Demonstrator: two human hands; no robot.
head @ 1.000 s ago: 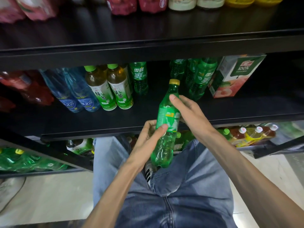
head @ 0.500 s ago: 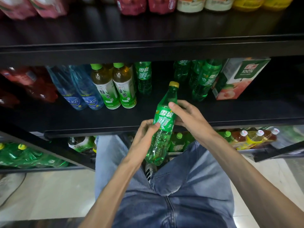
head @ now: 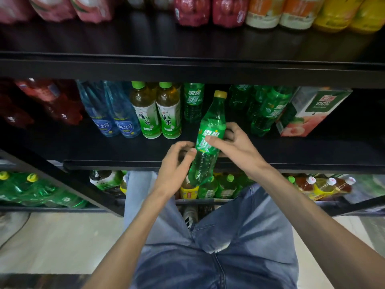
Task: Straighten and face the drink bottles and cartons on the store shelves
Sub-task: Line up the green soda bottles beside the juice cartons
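Green plastic soda bottle with a yellow cap (head: 210,130) is the one being handled, held in front of the middle black shelf (head: 116,151), tilted a bit with the cap leaning away and to the right, label facing the camera. The right hand (head: 233,147) grips it around the label, thumb across the front and fingers wrapped behind. The left hand (head: 177,163) holds the lower half from the left, thumb pressed on the bottle just below the label. The bottle's base hangs over the shelf's near edge, not resting on anything.

On that same shelf further back, from left: dark red bottles (head: 52,105), two blue water bottles (head: 112,113), two green tea bottles with white-and-green labels (head: 159,113), then more green soda bottles (head: 268,109) on both sides of the held one, and a white-and-green juice carton with a peach on it (head: 310,113) leaning at far right.

The upper shelf has pink, orange and yellow drinks (head: 264,13), blurry. The lower shelf shows green and yellow-labelled bottles (head: 208,188). Blue jeans (head: 229,247) fill the near bottom.
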